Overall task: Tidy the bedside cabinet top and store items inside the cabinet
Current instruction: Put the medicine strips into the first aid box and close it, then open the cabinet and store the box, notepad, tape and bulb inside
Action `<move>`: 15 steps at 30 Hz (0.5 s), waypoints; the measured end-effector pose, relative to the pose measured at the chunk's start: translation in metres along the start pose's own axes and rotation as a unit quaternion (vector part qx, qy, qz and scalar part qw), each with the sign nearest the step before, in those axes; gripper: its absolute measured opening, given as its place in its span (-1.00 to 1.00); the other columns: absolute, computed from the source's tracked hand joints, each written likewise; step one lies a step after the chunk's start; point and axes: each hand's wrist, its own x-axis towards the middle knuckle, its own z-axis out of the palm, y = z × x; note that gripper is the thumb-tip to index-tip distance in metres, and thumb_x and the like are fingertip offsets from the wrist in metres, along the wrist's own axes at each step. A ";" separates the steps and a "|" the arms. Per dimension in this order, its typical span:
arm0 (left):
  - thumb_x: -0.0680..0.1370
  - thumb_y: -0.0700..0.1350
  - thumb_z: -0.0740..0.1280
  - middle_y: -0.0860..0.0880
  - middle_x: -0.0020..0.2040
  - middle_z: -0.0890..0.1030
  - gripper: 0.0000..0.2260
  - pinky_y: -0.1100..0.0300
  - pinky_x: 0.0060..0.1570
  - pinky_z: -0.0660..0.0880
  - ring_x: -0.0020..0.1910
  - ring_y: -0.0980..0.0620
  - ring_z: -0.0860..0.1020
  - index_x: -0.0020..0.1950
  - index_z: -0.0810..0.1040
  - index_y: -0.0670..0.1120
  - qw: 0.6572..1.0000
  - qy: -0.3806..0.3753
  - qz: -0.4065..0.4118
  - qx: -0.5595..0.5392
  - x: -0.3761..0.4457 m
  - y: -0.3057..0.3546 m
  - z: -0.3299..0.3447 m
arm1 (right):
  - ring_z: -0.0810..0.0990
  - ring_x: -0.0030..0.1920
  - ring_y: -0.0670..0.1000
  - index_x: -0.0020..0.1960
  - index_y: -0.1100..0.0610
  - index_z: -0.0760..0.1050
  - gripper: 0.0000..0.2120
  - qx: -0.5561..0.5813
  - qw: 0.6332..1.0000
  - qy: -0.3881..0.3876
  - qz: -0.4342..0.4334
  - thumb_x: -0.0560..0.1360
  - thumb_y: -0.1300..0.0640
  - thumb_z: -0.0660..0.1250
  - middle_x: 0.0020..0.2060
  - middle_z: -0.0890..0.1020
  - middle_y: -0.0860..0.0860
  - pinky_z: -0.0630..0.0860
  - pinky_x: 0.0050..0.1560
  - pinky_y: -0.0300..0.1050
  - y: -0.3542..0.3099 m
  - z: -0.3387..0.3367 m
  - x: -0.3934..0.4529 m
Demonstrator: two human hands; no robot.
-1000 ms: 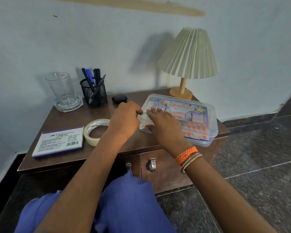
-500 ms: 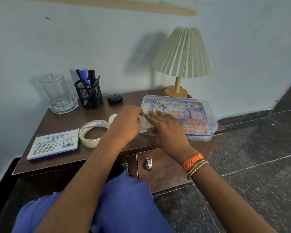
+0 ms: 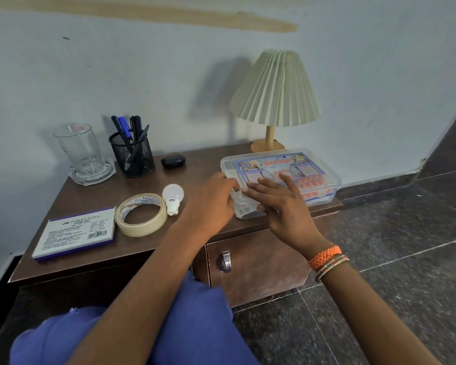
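Since half a second ago, your right hand [image 3: 282, 206] has flattened and spread its straight fingers over the near left corner of the clear first-aid box [image 3: 282, 177], while the left hand [image 3: 211, 204] has slid right, uncovering the white light bulb [image 3: 172, 196]. Your left grip is curled at that same corner; whether it pinches the lid edge or the small white packet beneath the corner, you cannot tell from this view. Your right grip holds nothing; it seems to press down, probably to steady the box or seat its lid.

Working outward, the box sits on the right of the worktop [image 3: 95, 191], its far edge just beside the base of the pleated lamp [image 3: 275, 96]. Left of your hands lie the bulb and the roll of masking tape [image 3: 141, 214], touching or nearly so, then the Faber-Castell stamp pad [image 3: 75, 234] at the front left. Along the wall stand a glass mug [image 3: 83, 154], a mesh pen holder [image 3: 133, 154] and a small black case [image 3: 173, 160]. Below, the cabinet door [image 3: 256, 262] looks closed, so nothing seems stored yet.
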 end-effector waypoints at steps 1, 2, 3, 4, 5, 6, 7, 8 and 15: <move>0.55 -0.18 0.24 -0.06 0.24 0.50 -0.70 0.28 -0.04 0.39 0.12 0.03 0.51 0.28 0.49 -0.06 1.000 0.002 0.001 0.002 -0.001 0.001 -0.001 | 0.45 0.36 0.04 0.30 -0.01 0.50 -0.48 0.001 1.000 0.004 0.009 0.41 0.35 0.35 0.26 0.57 -0.05 0.04 0.47 0.06 -0.003 0.001 0.000; 0.55 -0.17 0.24 -0.05 0.25 0.49 -0.69 0.28 -0.05 0.40 0.12 0.03 0.50 0.29 0.47 -0.05 1.000 0.001 0.001 0.005 -0.001 0.001 -0.002 | 0.44 0.36 0.05 0.29 0.00 0.51 -0.48 -0.003 1.000 0.011 0.015 0.40 0.36 0.36 0.26 0.57 -0.04 0.07 0.47 0.09 -0.006 0.001 0.000; 0.55 -0.17 0.24 -0.05 0.26 0.47 -0.68 0.25 -0.06 0.42 0.12 0.02 0.50 0.31 0.44 -0.05 1.000 -0.002 0.003 0.013 -0.002 0.001 -0.002 | 0.44 0.36 0.07 0.28 0.03 0.51 -0.50 -0.017 0.999 0.026 0.016 0.40 0.37 0.35 0.26 0.57 -0.01 0.12 0.46 0.12 -0.011 -0.001 -0.002; 0.55 -0.16 0.23 -0.06 0.28 0.45 -0.65 0.21 -0.06 0.46 0.11 0.00 0.50 0.34 0.40 -0.04 1.000 -0.011 0.005 0.028 -0.004 0.002 -0.002 | 0.45 0.34 0.08 0.26 0.07 0.53 -0.54 -0.027 0.998 0.053 0.018 0.40 0.36 0.34 0.24 0.58 0.01 0.22 0.43 0.12 -0.017 -0.003 -0.006; 0.55 -0.16 0.23 -0.07 0.30 0.43 -0.61 0.15 -0.05 0.50 0.12 -0.02 0.50 0.39 0.34 -0.04 0.999 -0.022 0.009 0.045 -0.006 0.004 -0.003 | 0.49 0.28 0.06 0.22 0.10 0.55 -0.58 -0.024 0.994 0.098 0.032 0.40 0.34 0.31 0.19 0.61 0.02 0.33 0.36 0.07 -0.026 -0.006 -0.014; 0.55 -0.16 0.23 -0.08 0.31 0.40 -0.56 0.09 -0.05 0.52 0.14 -0.05 0.49 0.42 0.27 -0.04 0.998 -0.031 0.013 0.060 -0.009 0.004 -0.004 | 0.54 0.18 0.02 0.17 0.10 0.57 -0.64 0.001 0.987 0.149 0.062 0.40 0.31 0.28 0.10 0.64 0.00 0.43 0.24 -0.03 -0.035 -0.008 -0.023; 0.54 -0.17 0.23 -0.09 0.32 0.39 -0.53 0.04 -0.04 0.52 0.15 -0.07 0.49 0.44 0.22 -0.04 0.997 -0.035 0.014 0.071 -0.011 0.003 -0.006 | 0.57 0.05 -0.03 0.09 0.08 0.59 -0.70 0.049 0.974 0.193 0.108 0.40 0.27 0.26 -0.02 0.65 -0.04 0.49 0.09 -0.12 -0.045 -0.009 -0.034; 0.54 -0.18 0.22 -0.10 0.31 0.39 -0.52 0.01 -0.02 0.52 0.16 -0.09 0.49 0.44 0.20 -0.04 0.997 -0.032 0.012 0.075 -0.015 0.002 -0.008 | 0.58 -0.08 -0.08 -0.01 0.04 0.59 -0.76 0.114 0.957 0.211 0.163 0.40 0.24 0.24 -0.12 0.66 -0.09 0.50 -0.05 -0.18 -0.054 -0.007 -0.043; 0.50 -0.26 0.28 -0.05 0.09 0.56 -0.74 0.17 0.09 0.46 0.05 0.04 0.52 0.17 0.51 -0.09 0.997 -0.068 0.001 -0.029 -0.064 -0.014 -0.016 | 0.61 -0.23 -0.10 -0.10 0.10 0.63 -0.88 0.301 0.863 -0.016 0.405 0.47 0.20 0.31 -0.23 0.67 -0.04 0.46 -0.14 -0.19 -0.074 0.059 -0.071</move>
